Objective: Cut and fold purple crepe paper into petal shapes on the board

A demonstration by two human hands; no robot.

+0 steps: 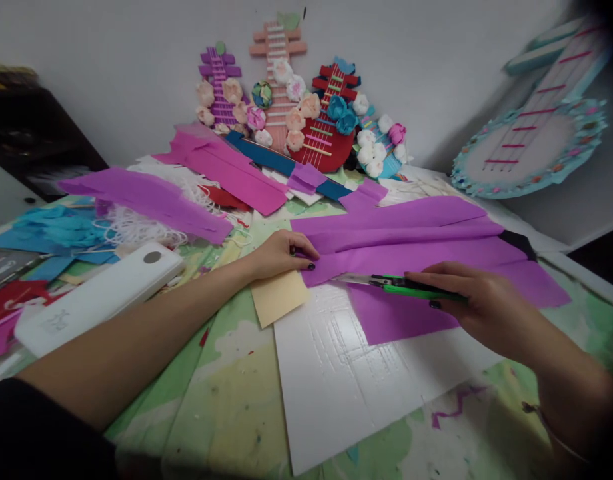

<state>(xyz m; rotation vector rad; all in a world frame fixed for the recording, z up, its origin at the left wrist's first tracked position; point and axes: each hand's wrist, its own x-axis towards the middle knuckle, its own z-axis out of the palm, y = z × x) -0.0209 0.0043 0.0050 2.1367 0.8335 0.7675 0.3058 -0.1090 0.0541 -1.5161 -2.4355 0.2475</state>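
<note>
My right hand [491,313] is closed around a green and black utility knife [421,288]. Its blade points left and lies at the edge of a large sheet of purple crepe paper [416,250]. At the sheet's left end, my left hand [281,255] has its fingers bent and gripping the paper close to the blade tip. Beneath the purple paper lies a scored white board [336,373], its front part bare. A small pale yellow card [279,297] sits just under my left wrist, beside the board's corner.
A white power bank [101,293] lies left of my forearm. Behind it are white string [141,227], purple and magenta paper [226,167]. Several flower-decorated toy instruments [331,127] lean on the wall; a round one [531,147] stands right. A purple scrap [456,403] lies in front.
</note>
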